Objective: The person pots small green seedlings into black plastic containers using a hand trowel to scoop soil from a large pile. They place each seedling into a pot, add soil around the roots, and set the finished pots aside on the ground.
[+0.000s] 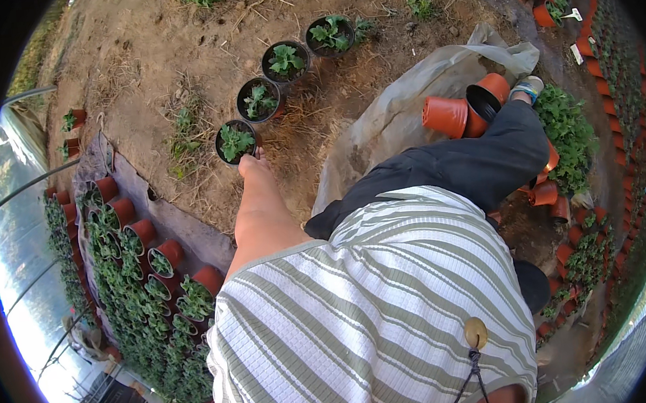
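Observation:
My left arm reaches out ahead, and my left hand (251, 162) closes on the near rim of a potted plant (236, 141), a round dark-rimmed pot with a leafy green seedling in soil. The fingertips are partly hidden at the rim. That pot stands at the near end of a slanting row on bare ground. Beyond it are a second potted seedling (259, 100), a third (285, 61) and a fourth (330, 36), farther off to the right. My right hand is out of sight.
Empty terracotta-coloured pots (444, 116) lie on a crumpled plastic sheet (377, 115) near my shoe (529, 87). Dense potted plants (131, 290) fill the left side, beside a dark ground cloth (166, 212). Leafy plants (564, 136) and more pot rows stand at right.

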`<state>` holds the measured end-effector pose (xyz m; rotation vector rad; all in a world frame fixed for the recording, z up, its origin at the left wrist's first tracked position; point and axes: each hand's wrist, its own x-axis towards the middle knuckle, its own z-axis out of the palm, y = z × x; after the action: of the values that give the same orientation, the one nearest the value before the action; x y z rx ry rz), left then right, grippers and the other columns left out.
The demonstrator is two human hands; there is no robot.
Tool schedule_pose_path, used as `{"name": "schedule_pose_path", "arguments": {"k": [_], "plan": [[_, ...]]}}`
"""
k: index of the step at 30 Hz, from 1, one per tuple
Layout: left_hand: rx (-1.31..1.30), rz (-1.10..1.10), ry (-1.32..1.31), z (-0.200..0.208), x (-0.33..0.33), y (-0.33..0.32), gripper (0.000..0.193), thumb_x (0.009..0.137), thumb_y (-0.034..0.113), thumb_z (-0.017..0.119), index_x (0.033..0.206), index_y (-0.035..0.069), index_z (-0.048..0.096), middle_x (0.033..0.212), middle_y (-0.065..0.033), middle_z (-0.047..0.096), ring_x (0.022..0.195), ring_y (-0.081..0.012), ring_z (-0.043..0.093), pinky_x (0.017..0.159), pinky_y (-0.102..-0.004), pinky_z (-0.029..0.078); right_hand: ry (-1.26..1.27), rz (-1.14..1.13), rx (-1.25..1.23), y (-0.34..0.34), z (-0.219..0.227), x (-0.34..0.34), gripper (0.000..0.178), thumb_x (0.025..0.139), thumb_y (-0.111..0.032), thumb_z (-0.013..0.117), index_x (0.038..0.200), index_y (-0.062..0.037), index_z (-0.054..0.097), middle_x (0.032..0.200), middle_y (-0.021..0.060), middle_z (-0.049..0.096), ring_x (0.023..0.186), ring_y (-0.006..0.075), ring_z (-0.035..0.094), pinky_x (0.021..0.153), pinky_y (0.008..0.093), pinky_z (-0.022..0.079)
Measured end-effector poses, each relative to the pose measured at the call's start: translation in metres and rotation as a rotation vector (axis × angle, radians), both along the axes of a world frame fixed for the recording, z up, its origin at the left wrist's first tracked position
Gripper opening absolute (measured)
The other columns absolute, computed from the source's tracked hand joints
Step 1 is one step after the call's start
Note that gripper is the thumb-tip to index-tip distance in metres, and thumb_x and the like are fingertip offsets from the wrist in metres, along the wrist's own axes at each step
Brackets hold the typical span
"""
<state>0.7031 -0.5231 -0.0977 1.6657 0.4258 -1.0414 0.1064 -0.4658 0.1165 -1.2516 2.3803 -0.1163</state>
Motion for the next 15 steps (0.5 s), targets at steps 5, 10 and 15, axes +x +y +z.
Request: {"name": "schedule_pose_path", "arguments": {"k": [5, 10, 15], "plan": [[-0.007, 0.013, -0.020, -0.022, 0.010, -0.008, 0.032, 0.099, 0.011, 0.036, 0.127, -0.003, 0.040, 0.112, -0.0196, 0.057, 0.085, -0.0333, 0.064, 0.069, -0.0397, 0.055, 0.021, 0.035, -0.004, -0.016, 0.005, 0.008, 0.026, 0.084, -0.023, 0.054, 0.099, -0.0058, 0.067, 0.104, 0.0155, 0.067, 0.099, 0.0295, 0.065, 0.082, 0.0404, 0.051], [-0.007, -0.237, 0.064, -0.035, -0.009, 0.018, 0.031, 0.098, 0.023, 0.043, 0.122, 0.004, 0.045, 0.107, -0.0148, 0.059, 0.080, -0.0307, 0.061, 0.064, -0.0355, 0.049, 0.026, -0.013, -0.210, 0.043, 0.042, -0.020, 0.026, 0.084, -0.023, 0.054, 0.099, -0.0060, 0.067, 0.105, 0.0155, 0.067, 0.100, 0.0296, 0.064, 0.083, 0.0407, 0.051], [0.079, -1.200, 0.098, 0.019, -0.123, 0.076, 0.012, 0.096, 0.015, 0.047, 0.101, 0.006, 0.054, 0.083, -0.0043, 0.056, 0.060, -0.0144, 0.047, 0.052, -0.0275, 0.041, -0.021, -0.295, -0.115, 0.271, 0.026, 0.015, 0.026, 0.085, -0.023, 0.053, 0.099, -0.0063, 0.067, 0.106, 0.0154, 0.066, 0.100, 0.0297, 0.064, 0.083, 0.0410, 0.051]]}}
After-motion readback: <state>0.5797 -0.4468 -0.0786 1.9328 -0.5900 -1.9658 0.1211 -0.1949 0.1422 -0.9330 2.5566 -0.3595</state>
